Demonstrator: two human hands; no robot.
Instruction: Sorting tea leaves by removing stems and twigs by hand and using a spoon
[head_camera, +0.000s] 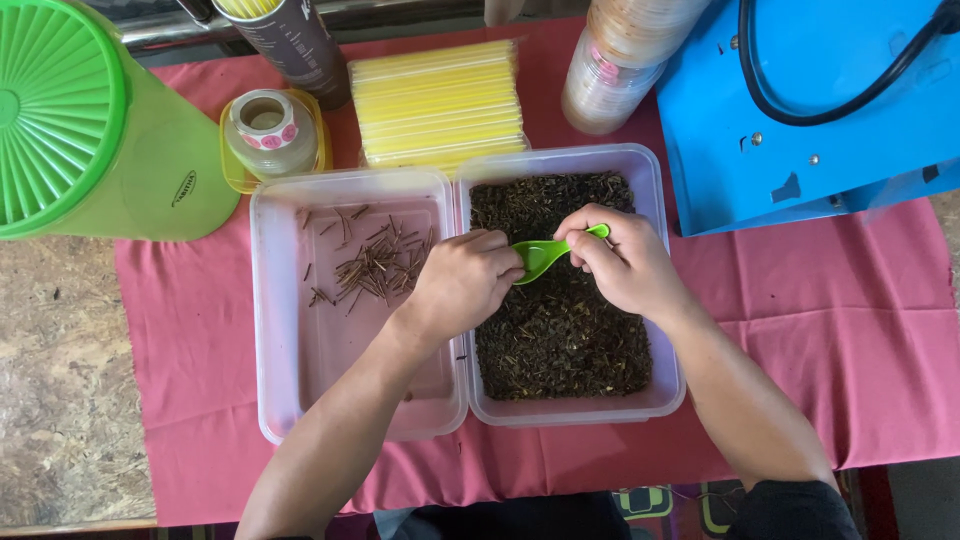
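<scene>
Over tea-leaf tub (640, 160): right hand (625, 262) grip pinching green spoon (548, 254) handle; left hand (462, 282) fingers curled at bowl.

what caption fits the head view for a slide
Right hand holds a green spoon over a tub of dark dried leaves; left hand picks at its bowl.

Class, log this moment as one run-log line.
right hand: holds green spoon | left hand: fingertips at spoon bowl | under: right tub of dark dried leaves | left tub: few brown stems
</scene>
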